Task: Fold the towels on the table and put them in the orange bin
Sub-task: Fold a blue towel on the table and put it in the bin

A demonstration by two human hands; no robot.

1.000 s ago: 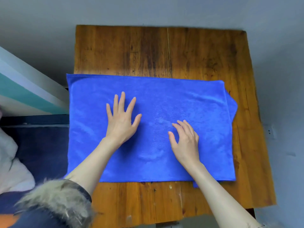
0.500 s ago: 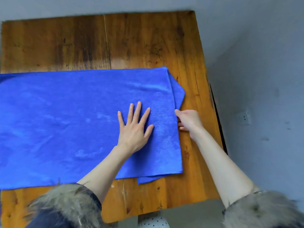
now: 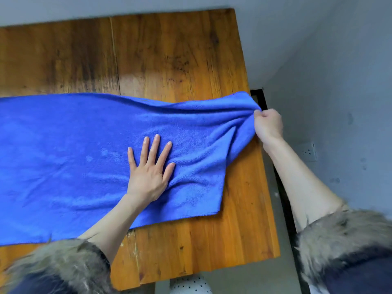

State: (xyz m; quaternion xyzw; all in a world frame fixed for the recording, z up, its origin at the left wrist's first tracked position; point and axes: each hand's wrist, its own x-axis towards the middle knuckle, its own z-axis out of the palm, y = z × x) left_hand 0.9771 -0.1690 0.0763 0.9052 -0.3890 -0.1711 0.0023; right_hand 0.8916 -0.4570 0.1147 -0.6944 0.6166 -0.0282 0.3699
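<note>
Evidently the soft, limp blue microfibre towel [image 3: 84, 155] was pinned flat under the spread left hand [image 3: 148, 172] while its far right corner, judged the best hold, was pinched by the right hand [image 3: 268, 125]

Left hand [image 3: 148, 175] lay flat, palm down, fingers straight and spread, pressing on the blue towel [image 3: 63, 155] right of its middle. Right hand [image 3: 268, 125] reached to the towel's far right corner, fingers curled, pinching it. Both forearms bare, fur-trimmed cuffs pushed back.
</note>
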